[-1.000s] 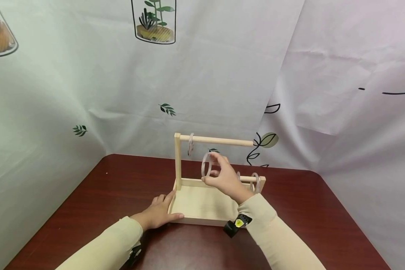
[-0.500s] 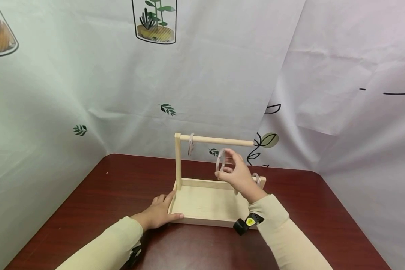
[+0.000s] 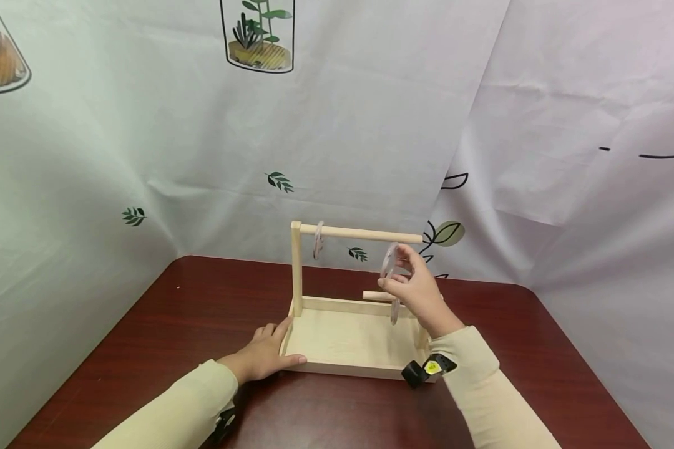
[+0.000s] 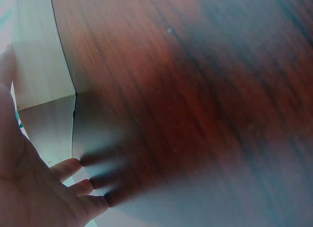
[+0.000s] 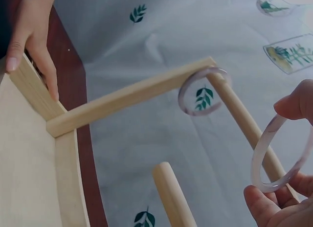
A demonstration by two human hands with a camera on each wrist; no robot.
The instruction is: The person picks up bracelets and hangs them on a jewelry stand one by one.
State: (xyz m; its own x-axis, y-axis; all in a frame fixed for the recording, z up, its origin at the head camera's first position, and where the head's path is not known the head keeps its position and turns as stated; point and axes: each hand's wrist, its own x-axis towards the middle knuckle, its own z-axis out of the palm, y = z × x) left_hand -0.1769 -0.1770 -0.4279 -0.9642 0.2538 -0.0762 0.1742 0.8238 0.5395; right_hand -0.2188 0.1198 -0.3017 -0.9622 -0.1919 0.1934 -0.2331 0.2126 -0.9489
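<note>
My right hand (image 3: 421,293) pinches a pale, translucent bangle (image 5: 259,156) between thumb and fingertips, above the free end of the lower bar (image 3: 374,295) of a wooden jewelry stand. A second bangle (image 3: 317,243) hangs on the upper bar (image 3: 365,234), close to its post. Below the right hand another bangle (image 3: 395,313) hangs from the lower bar. My left hand (image 3: 264,352) rests at the front left corner of the stand's tray (image 3: 348,370), thumb on the front wall and fingers along the left side. The lower bar's right part is hidden behind the right hand.
The stand sits on a dark red wooden table (image 3: 180,349). Behind and beside it hangs a white cloth (image 3: 371,125) printed with leaves and plant jars. The stand's left post (image 3: 296,268) rises from the tray.
The right hand has moved right with the bangle, from over the tray's middle to the lower bar's free end. The left hand has stayed at the tray's corner.
</note>
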